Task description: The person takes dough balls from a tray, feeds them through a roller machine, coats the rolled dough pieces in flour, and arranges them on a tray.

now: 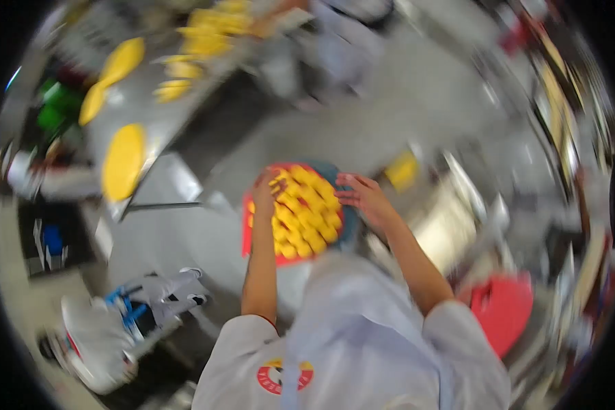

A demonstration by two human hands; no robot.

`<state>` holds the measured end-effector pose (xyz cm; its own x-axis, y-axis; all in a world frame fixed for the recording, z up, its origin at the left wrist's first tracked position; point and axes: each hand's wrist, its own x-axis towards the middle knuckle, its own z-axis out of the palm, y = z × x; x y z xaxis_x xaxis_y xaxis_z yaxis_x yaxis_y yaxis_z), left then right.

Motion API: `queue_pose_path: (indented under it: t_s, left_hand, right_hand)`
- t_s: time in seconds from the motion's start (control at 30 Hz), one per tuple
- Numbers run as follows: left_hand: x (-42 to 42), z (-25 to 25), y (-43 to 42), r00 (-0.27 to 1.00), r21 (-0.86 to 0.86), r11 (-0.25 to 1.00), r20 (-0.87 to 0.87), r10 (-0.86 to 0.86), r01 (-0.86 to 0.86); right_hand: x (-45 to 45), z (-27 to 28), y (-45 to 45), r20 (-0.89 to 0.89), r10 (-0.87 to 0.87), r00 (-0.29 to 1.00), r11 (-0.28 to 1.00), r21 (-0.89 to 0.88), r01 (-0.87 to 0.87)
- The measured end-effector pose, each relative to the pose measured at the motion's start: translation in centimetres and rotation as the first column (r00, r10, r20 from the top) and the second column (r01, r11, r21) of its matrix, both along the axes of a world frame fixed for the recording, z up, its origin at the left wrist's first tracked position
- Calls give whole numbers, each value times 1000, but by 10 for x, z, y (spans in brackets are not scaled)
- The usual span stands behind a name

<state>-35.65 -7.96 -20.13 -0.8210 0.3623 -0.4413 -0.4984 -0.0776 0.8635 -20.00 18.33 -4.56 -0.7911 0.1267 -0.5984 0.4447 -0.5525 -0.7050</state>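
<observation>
In front of me is a red tray point(247, 236) filled with many small, rounded yellow pieces point(306, 212). My left hand point(265, 190) lies at the tray's upper left side, its blurred fingers reaching over the edge onto the pieces and looking apart. Beside the right side of the pile is my right hand point(363, 195), fingers spread and nothing seen in them. Under the tray's right side a blue-grey round surface point(349, 229) shows. Motion blur hides whether either hand touches the pieces.
A metal table point(158, 126) at upper left bears large yellow ovals point(124, 161) and smaller yellow pieces point(208, 34). A person in white point(352, 44) stands beyond it; another point(102, 335) is at lower left. To my right are a red object point(502, 311) and a pale metal container point(444, 219).
</observation>
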Motion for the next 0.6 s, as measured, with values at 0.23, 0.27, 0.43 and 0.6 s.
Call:
queue_pose_path:
  t_s: [0.23, 0.27, 0.43, 0.6]
  left_hand:
    - [119, -47, 185, 715, -277, 686, 6, -700, 673]
    - [122, -56, 217, 624, -453, 600, -113, -773, 660]
    - [122, -156, 372, 463, -767, 581, -425, -778, 273]
    - [142, -138, 433, 580, -936, 281, -109, -807, 214]
  right_hand:
    - [201, -30, 17, 286, -468, 836, 883, 186, 431]
    - [206, -32, 18, 268, -512, 816, 858, 209, 469]
    - [138, -76, 26, 130, -623, 771, 767, 297, 569]
    - [129, -72, 36, 56, -608, 792, 768, 293, 569]
